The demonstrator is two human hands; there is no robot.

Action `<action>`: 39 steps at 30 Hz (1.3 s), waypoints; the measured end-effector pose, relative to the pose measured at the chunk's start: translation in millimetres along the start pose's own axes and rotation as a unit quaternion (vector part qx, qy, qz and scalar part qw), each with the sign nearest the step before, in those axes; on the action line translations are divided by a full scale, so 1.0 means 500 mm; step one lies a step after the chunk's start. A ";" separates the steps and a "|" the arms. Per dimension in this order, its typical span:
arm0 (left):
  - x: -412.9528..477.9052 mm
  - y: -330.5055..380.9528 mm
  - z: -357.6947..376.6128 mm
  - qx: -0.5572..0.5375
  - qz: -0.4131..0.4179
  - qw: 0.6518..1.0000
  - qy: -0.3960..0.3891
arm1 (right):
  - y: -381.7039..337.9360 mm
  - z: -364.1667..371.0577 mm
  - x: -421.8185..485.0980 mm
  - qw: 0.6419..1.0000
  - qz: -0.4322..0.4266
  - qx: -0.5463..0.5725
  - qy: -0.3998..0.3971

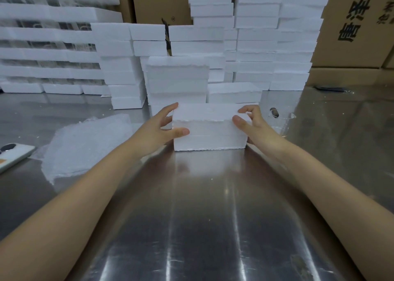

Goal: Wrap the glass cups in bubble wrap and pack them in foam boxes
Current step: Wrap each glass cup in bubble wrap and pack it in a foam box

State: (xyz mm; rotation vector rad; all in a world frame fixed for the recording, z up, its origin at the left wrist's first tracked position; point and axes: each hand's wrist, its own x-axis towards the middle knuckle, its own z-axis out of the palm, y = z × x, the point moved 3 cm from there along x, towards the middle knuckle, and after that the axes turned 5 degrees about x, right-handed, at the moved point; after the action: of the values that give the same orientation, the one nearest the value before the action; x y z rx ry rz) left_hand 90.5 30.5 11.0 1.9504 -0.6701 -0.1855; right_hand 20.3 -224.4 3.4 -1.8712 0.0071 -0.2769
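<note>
A foam box (210, 129) is sitting near the middle of the counter (202, 216), its lid on (nothing inside is showing). The left hand (164, 127) is gripping its left end, thumb lying across the front face and fingers spread behind. The right hand (247, 120) is clamping the right end, thumb on the front, fingers curling over the top corner. A clear cup (281, 118) is sitting just right of the box, beyond the right hand. Wrap (85, 146) is lying toward the left edge, near a phone (12, 155). Stacks (179, 82) of closed foam boxes are filling the far edge, with cartons (351, 24) standing behind them.
</note>
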 end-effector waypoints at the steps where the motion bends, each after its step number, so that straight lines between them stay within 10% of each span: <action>1: 0.000 -0.001 -0.001 0.007 0.003 1.000 0.004 | -0.001 -0.005 -0.003 1.000 -0.007 -0.008 -0.001; 19: 0.027 -0.046 -0.007 0.075 0.024 0.997 0.010 | 0.016 0.014 0.009 0.990 -0.074 -0.108 0.050; 39: 0.117 -0.072 0.004 0.248 0.017 0.942 0.227 | 0.049 -0.008 0.126 0.942 -0.079 -0.304 0.119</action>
State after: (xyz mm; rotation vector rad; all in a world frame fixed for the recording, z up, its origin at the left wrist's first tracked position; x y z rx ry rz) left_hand 152.0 9.7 -11.8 2.3445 -0.4646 0.4906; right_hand 84.1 -245.1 -6.8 -2.4435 0.1211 -0.6718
